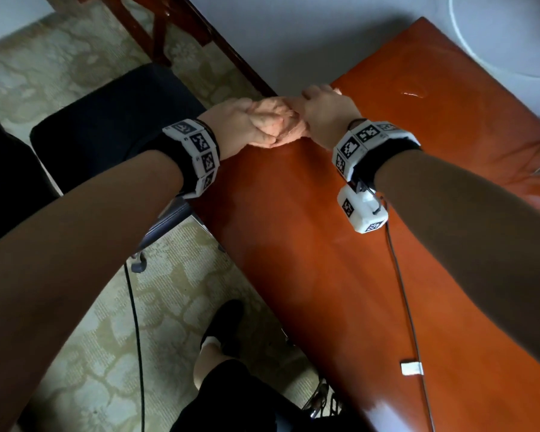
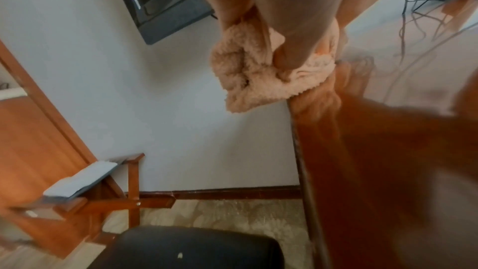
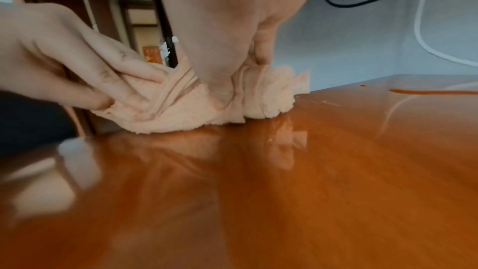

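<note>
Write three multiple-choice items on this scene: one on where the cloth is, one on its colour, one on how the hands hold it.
1. Where is the fluffy cloth?
A. on the black chair seat
B. at the edge of the wooden table
C. on the carpet

2. What colour is it?
A. blue
B. green
C. peach

3. How is it held?
A. the left hand and the right hand both grip it
B. one hand alone grips it
C. neither hand touches it

Key: 1 B, the right wrist view shows it resting on the glossy tabletop by the edge. 2 C, it shows pale peach in both wrist views. 3 A, fingers of each hand curl into the bunched fabric.
</note>
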`<act>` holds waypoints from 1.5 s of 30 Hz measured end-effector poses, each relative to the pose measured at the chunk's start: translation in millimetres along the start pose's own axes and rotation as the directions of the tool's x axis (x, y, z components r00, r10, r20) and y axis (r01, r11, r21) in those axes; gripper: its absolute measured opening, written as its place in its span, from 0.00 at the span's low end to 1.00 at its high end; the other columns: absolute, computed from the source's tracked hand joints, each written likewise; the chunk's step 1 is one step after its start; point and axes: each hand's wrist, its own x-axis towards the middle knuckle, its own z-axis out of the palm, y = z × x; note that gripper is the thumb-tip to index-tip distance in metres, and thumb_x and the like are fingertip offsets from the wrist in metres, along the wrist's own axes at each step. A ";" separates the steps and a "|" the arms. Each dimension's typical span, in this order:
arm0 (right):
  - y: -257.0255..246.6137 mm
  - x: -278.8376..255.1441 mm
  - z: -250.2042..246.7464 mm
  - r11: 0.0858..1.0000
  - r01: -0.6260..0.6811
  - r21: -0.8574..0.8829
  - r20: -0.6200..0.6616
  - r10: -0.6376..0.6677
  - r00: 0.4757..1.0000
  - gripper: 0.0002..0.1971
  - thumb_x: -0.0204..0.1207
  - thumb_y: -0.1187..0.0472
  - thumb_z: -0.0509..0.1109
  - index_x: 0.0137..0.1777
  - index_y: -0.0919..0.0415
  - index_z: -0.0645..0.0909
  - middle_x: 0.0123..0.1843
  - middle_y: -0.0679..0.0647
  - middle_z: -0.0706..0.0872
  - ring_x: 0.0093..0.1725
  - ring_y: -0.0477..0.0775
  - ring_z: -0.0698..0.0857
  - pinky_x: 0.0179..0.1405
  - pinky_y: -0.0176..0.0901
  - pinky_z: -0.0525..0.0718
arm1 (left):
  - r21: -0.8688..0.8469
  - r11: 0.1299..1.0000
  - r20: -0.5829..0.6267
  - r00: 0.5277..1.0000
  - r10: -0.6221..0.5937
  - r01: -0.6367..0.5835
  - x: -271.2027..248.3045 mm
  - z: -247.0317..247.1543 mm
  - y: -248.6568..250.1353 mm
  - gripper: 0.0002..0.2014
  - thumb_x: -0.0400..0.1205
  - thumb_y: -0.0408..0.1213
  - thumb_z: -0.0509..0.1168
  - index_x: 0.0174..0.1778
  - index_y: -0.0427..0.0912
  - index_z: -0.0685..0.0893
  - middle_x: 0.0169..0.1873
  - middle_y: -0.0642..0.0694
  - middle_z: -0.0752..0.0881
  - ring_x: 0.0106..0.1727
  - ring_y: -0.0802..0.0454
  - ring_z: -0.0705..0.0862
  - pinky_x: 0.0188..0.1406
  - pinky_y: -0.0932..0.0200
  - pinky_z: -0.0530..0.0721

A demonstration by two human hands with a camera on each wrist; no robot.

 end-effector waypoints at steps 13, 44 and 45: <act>55.0 -147.7 15.9 0.981 -0.182 0.072 0.067 0.178 0.982 0.27 0.80 0.62 0.63 0.79 0.54 0.65 0.69 0.59 0.77 0.66 0.63 0.75 0.56 0.54 0.80 | 0.308 0.855 0.017 0.901 0.433 -0.417 24.7 -27.2 119.5 0.26 0.79 0.26 0.52 0.66 0.53 0.83 0.69 0.53 0.79 0.54 0.39 0.80 0.52 0.51 0.79; 22.4 -257.1 31.2 0.983 -0.153 -0.098 0.334 0.177 0.926 0.25 0.80 0.71 0.55 0.78 0.66 0.63 0.66 0.61 0.75 0.60 0.61 0.78 0.53 0.53 0.83 | 0.318 0.629 0.171 0.695 0.698 -0.710 8.2 -10.4 196.2 0.30 0.66 0.20 0.74 0.62 0.50 0.86 0.67 0.50 0.82 0.50 0.37 0.86 0.42 0.49 0.88; 22.8 -256.3 31.8 0.983 -0.156 -0.095 0.341 0.180 0.923 0.25 0.80 0.71 0.55 0.78 0.66 0.64 0.66 0.60 0.75 0.60 0.60 0.78 0.54 0.52 0.83 | 0.356 0.618 0.137 0.693 0.708 -0.701 7.8 -7.7 194.6 0.31 0.59 0.22 0.79 0.56 0.51 0.89 0.61 0.50 0.86 0.44 0.39 0.88 0.35 0.51 0.88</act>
